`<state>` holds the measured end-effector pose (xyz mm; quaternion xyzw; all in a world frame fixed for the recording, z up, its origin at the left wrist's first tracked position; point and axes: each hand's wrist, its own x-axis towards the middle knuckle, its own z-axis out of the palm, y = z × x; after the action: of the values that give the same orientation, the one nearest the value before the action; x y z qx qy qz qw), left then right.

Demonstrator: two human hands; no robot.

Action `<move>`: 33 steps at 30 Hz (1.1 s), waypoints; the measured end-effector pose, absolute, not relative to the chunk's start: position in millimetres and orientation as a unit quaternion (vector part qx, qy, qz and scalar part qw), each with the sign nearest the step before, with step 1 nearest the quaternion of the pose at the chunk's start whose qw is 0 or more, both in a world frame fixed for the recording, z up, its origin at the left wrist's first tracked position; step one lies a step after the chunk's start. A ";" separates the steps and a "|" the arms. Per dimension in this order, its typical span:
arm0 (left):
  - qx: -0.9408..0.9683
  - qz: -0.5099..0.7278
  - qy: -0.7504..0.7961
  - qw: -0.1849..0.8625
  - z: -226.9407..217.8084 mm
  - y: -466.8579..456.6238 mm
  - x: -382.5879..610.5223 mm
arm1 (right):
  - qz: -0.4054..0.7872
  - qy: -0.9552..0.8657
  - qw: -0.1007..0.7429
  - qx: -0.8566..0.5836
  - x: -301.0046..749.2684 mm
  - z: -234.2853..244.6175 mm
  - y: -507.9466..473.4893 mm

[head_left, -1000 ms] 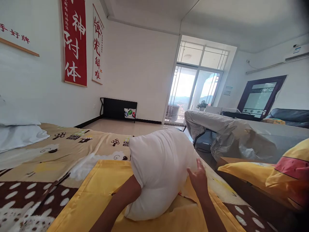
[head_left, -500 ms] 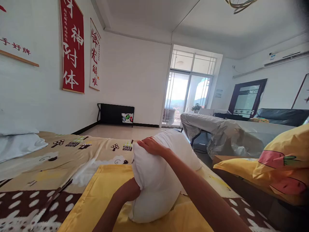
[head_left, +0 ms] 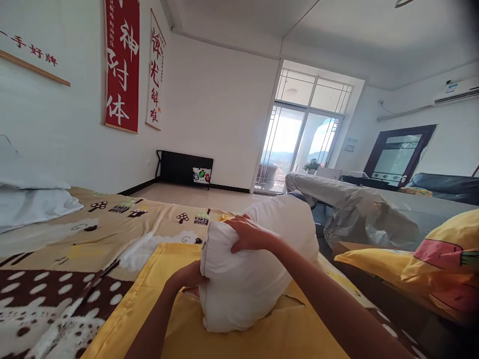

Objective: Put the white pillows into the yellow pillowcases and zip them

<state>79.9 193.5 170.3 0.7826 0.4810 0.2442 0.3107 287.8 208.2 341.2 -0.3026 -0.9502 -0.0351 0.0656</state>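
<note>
A plump white pillow (head_left: 239,289) stands tilted on its side on a smooth yellow cloth (head_left: 149,294), which looks like a pillowcase. My right hand (head_left: 250,233) is closed over the pillow's upper edge, its thumb pressing into the near face. Lower down, my left hand (head_left: 190,275) holds the pillow's left edge, where a seam runs; its fingertips are hidden by the pillow. A small bit of printed pattern shows on the yellow cloth just below that hand.
Beneath the cloth lies a patterned beige-and-brown blanket (head_left: 112,224). White bedding (head_left: 37,207) is at the far left. To the right sits a yellow printed pillow (head_left: 441,259), with a plastic-covered table (head_left: 348,204) behind it. A black folded panel (head_left: 179,167) leans by the far wall.
The pillow has tipped a little more toward the right. My right hand has shifted slightly right along its top edge, and my left hand sits higher on the left edge. The view has tilted.
</note>
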 end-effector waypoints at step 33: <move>0.648 0.460 0.525 0.306 103.7 225.2 84.8 | -0.187 -0.972 0.020 -0.138 301.1 199.8 157.3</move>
<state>84.8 225.2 103.7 0.6475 0.5248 0.4601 0.3061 301.1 157.3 199.8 -0.1380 -0.9724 -0.1871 0.0203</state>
